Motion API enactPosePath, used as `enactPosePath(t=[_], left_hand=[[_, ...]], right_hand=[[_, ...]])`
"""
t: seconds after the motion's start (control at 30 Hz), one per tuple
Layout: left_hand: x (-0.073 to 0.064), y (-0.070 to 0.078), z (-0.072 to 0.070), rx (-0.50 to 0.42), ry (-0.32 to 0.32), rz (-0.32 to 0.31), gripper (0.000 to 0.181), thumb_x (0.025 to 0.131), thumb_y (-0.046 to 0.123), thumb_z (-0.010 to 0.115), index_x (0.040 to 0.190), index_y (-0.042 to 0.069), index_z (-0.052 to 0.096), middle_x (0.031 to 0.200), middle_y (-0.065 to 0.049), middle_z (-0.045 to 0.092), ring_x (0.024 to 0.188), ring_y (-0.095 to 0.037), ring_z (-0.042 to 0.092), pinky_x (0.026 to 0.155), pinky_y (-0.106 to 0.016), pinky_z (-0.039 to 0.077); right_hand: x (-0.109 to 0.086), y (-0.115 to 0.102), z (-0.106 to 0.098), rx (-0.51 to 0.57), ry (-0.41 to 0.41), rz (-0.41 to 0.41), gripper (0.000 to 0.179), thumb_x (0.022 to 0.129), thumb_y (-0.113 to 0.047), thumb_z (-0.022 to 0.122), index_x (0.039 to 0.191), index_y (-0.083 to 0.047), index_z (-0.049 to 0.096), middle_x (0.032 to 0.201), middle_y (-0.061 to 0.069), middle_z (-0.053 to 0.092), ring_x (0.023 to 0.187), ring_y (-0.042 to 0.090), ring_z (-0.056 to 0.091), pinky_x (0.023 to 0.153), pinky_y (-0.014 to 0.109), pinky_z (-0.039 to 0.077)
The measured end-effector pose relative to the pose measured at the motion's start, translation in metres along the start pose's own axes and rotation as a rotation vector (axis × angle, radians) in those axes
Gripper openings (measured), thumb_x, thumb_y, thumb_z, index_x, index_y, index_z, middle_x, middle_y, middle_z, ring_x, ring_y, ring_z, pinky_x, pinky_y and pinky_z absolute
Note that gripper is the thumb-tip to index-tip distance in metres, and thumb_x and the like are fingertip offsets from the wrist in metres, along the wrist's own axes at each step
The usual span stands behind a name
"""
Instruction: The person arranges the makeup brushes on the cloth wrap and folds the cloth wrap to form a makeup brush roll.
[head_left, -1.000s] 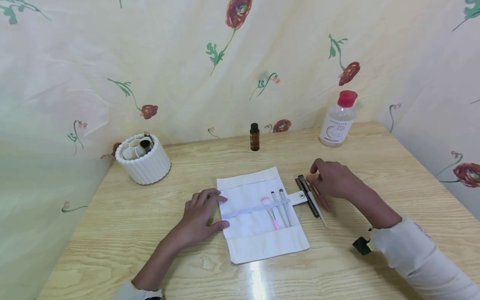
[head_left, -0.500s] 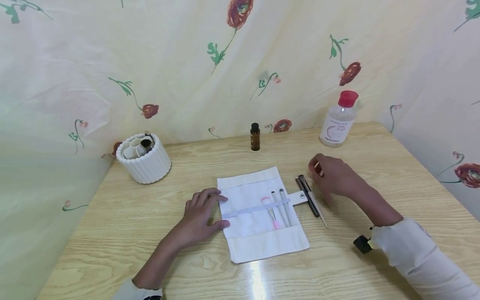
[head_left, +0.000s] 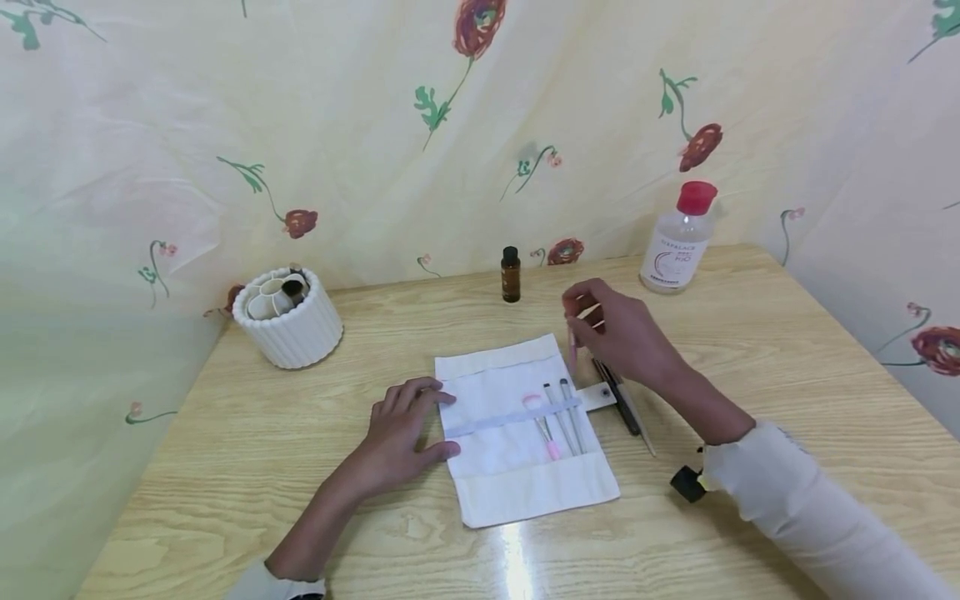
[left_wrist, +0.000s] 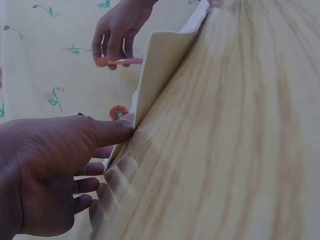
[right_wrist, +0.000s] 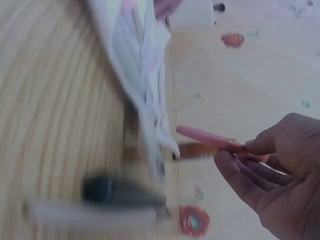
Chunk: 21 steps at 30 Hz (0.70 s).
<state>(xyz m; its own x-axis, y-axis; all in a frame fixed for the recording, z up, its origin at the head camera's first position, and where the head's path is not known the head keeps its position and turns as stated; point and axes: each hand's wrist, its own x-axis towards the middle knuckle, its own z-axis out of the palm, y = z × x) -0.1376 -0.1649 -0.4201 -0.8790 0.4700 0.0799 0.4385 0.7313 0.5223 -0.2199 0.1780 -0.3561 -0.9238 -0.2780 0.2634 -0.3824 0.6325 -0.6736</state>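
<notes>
A white cloth brush roll (head_left: 510, 496) lies unfolded on the wooden table, with several slim brushes tucked under its band, one of them a pink fan brush (head_left: 543, 427). My left hand (head_left: 397, 433) rests on the roll's left edge, thumb and fingers spread. Over the roll's upper right corner, my right hand (head_left: 618, 329) pinches a pink makeup brush (right_wrist: 202, 136) between thumb and fingers. The brush's handle end points down at the cloth in the head view; the fingers partly cover its head. Beside the snap tab (head_left: 597, 397) lie a dark brush (head_left: 624, 408) and a pale-handled brush (head_left: 640, 423).
A ribbed white holder (head_left: 291, 329) with a dark brush in it stands at the back left. A small brown bottle (head_left: 510, 277) is behind the roll. At the back right stands a clear bottle with a red cap (head_left: 677, 246). Flowered cloth hangs behind the table.
My right hand has lifted the pink makeup brush from the right of the other loose brushes and carried it left to the roll's upper right corner. The left hand has stayed in place.
</notes>
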Motion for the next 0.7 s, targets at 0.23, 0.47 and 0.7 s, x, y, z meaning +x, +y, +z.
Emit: enactPosePath(t=[0.23,0.47,0.7], left_hand=[[0.000,0.002,-0.002,-0.001,0.000,0.003,0.061,0.090,0.043,0.074,0.141,0.020,0.050,0.153,-0.006,0.032,0.138,-0.028,0.026,0.103,-0.054,0.023],[0.000,0.003,-0.001,0.010,0.004,0.002,0.061,0.090,0.044,0.074,0.141,0.020,0.050,0.153,-0.005,0.033,0.138,-0.029,0.027,0.102,-0.055,0.024],[0.000,0.004,-0.003,0.014,0.007,-0.003,0.060,0.090,0.043,0.075,0.140,0.020,0.050,0.153,-0.006,0.034,0.138,-0.030,0.027,0.102,-0.056,0.025]], right_hand=[[0.003,-0.023,0.029,0.149,-0.095,-0.063,0.027,0.098,-0.009,0.065,0.124,-0.011,0.055,0.107,0.003,0.062,0.088,0.015,0.069,0.071,0.028,0.057],[-0.002,-0.032,0.051,0.199,-0.165,-0.043,0.027,0.098,-0.008,0.066,0.122,-0.011,0.056,0.106,0.004,0.063,0.084,0.014,0.069,0.071,0.027,0.057],[-0.006,-0.027,0.059,0.086,-0.259,-0.063,0.023,0.097,-0.012,0.068,0.120,-0.010,0.061,0.100,-0.001,0.067,0.084,0.012,0.066,0.072,0.028,0.054]])
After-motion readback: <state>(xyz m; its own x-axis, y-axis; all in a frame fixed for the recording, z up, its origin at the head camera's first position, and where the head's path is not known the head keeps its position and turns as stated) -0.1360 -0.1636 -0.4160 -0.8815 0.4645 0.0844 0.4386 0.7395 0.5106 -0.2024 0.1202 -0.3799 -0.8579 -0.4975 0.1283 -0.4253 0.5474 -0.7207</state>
